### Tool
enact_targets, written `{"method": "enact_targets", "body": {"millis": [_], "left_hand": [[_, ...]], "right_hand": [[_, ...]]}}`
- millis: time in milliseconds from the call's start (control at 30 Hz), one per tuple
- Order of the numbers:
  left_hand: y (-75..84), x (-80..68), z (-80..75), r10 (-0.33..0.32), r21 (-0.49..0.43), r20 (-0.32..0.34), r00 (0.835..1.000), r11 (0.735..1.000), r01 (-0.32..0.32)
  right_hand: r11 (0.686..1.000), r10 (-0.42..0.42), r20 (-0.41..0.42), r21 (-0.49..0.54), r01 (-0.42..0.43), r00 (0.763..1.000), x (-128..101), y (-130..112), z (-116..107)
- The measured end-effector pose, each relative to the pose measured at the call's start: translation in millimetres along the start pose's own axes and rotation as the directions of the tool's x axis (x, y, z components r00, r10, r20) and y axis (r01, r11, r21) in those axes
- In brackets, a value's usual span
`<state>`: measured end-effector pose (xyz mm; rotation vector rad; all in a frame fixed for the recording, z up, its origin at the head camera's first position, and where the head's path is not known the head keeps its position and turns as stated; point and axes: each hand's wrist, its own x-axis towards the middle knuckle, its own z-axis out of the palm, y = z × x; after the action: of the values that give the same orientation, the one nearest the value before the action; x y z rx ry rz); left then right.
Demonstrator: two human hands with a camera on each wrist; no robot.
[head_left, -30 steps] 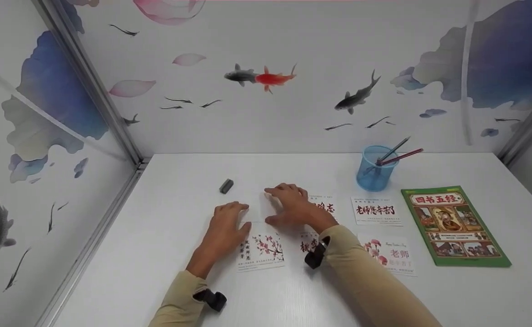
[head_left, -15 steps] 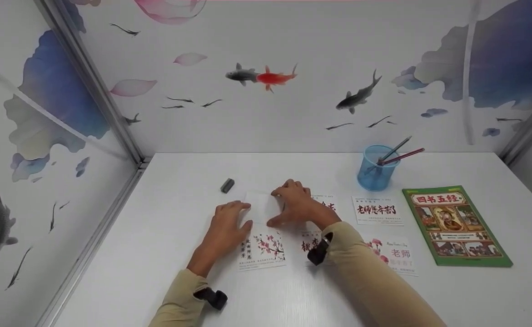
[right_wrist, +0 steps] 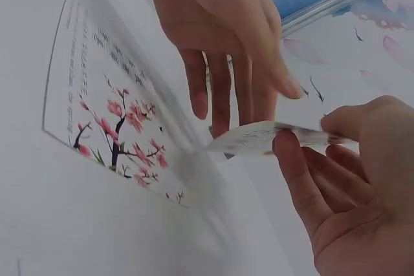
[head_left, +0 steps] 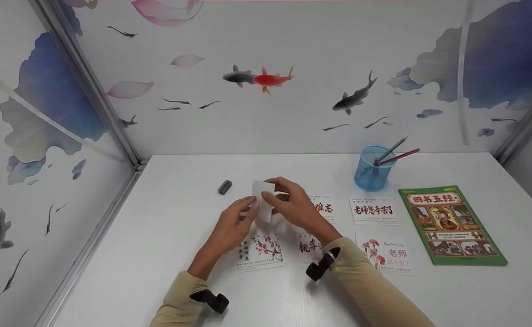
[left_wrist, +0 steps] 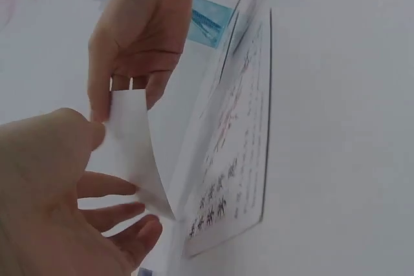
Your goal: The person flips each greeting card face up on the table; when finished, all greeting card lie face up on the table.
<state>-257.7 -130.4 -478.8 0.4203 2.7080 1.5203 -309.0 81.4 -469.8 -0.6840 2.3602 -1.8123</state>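
Right now, hands first:
Right hand (head_left: 293, 206): thumb and fingers pinch the small blank white paper card (head_left: 263, 205) at its top and right edge, lifted clear of the white table (head_left: 156, 254).
Left hand (head_left: 231, 225): fingertips touch the card's left edge from the side, fingers fairly straight; the left wrist view shows the thumb on one face and fingers spread behind it.
White card: held upright and tilted between both hands, slightly curled, above the gap between the printed cards.
Plum-blossom printed card (head_left: 260, 250): flat on the table just below the left hand.
Card with black calligraphy (head_left: 323, 207): partly under the right hand.
Red-lettered card (head_left: 309, 246): beside the right wrist.
Other cards: one with black script (head_left: 375, 210), one with pink flowers (head_left: 386, 253), both right of the hands.
Small grey eraser block (head_left: 224, 186): near, up-left of the hands.
Blue translucent plastic cup (head_left: 372, 169): back right, holding two pencils (head_left: 395, 154).
Green illustrated book (head_left: 449, 225): far right, flat.
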Motion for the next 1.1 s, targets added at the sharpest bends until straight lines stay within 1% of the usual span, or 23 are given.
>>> {"method": "enact_targets", "body": {"millis": [67,133,200,267,333,367,400,433,467,567,667,733,767,833,900,967,1033,1100], "left_hand": [[1.7,0.2,-0.4,0.0,-0.135,0.042,0.999,0.991,0.006],[2.3,0.3,-0.2,0.003,-0.256,0.074,0.997,0.967,0.016],[1.6,0.9,0.4,0.013,-0.363,0.102,0.995,0.931,0.025],[0.8,1.6,1.1,0.028,-0.473,0.129,0.991,0.88,0.037],[-0.4,2.0,1.3,0.035,-0.555,0.152,0.988,0.83,0.056],[-1.6,1.9,1.3,0.03,-0.576,0.162,0.986,0.815,0.069],[-2.8,1.8,1.4,0.03,-0.586,0.168,0.985,0.807,0.075],[-3.8,1.7,1.6,0.029,-0.59,0.169,0.985,0.804,0.078],[-4.6,1.4,1.7,0.027,-0.583,0.169,0.985,0.809,0.078],[-6.5,0.6,2.2,0.009,-0.529,0.16,0.987,0.845,0.079],[-6.2,0.4,2.6,-0.012,-0.504,0.15,0.989,0.86,0.087],[-7.0,0.4,2.9,-0.023,-0.475,0.122,0.992,0.877,0.078],[-7.3,0.4,3.1,-0.03,-0.478,0.103,0.994,0.875,0.076],[-7.9,0.9,3.7,-0.037,-0.481,0.043,0.998,0.875,0.053],[-7.8,1.8,4.5,-0.04,-0.5,-0.023,0.999,0.866,0.023],[-7.3,2.5,4.8,-0.046,-0.527,-0.082,0.996,0.85,-0.004],[-5.9,3.1,4.9,-0.051,-0.532,-0.117,0.992,0.847,-0.019],[-4.6,3.5,4.7,-0.066,-0.547,-0.131,0.989,0.837,-0.016]], "right_hand": [[0.999,-0.03,0.033,0.038,0.029,0.999,-2.0,-3.5,2.5],[0.998,-0.05,0.06,0.041,0.047,0.997,-3.7,-6.4,4.3],[0.998,-0.059,0.071,0.018,0.058,0.996,-5.4,-7.2,5.1],[0.998,-0.058,0.064,-0.03,0.06,0.996,-6.8,-6.2,5.2],[0.994,-0.066,0.055,-0.089,0.071,0.996,-7.8,-3.5,4.8],[0.989,-0.076,0.052,-0.12,0.082,0.996,-8.0,-2.0,4.4],[0.984,-0.087,0.047,-0.152,0.093,0.995,-8.1,-1.2,3.9],[0.978,-0.098,0.043,-0.18,0.104,0.994,-7.9,-0.8,3.2],[0.972,-0.113,0.038,-0.204,0.118,0.993,-7.4,-0.1,2.3],[0.95,-0.154,0.016,-0.274,0.152,0.988,-6.6,0.0,-1.0],[0.937,-0.165,0.013,-0.309,0.161,0.986,-6.9,-1.0,-4.3],[0.936,-0.162,0.006,-0.316,0.156,0.987,-7.6,-2.1,-5.6],[0.937,-0.16,-0.007,-0.316,0.149,0.987,-7.7,-2.5,-5.7],[0.939,-0.154,-0.049,-0.319,0.13,0.987,-8.0,-3.0,-5.1],[0.942,-0.144,-0.1,-0.32,0.105,0.985,-8.2,-3.1,-3.7],[0.944,-0.135,-0.138,-0.319,0.085,0.981,-8.1,-3.6,-1.4],[0.946,-0.125,-0.163,-0.316,0.068,0.979,-7.9,-4.2,-0.2],[0.946,-0.132,-0.179,-0.316,0.07,0.975,-7.1,-4.7,-0.4]]}}
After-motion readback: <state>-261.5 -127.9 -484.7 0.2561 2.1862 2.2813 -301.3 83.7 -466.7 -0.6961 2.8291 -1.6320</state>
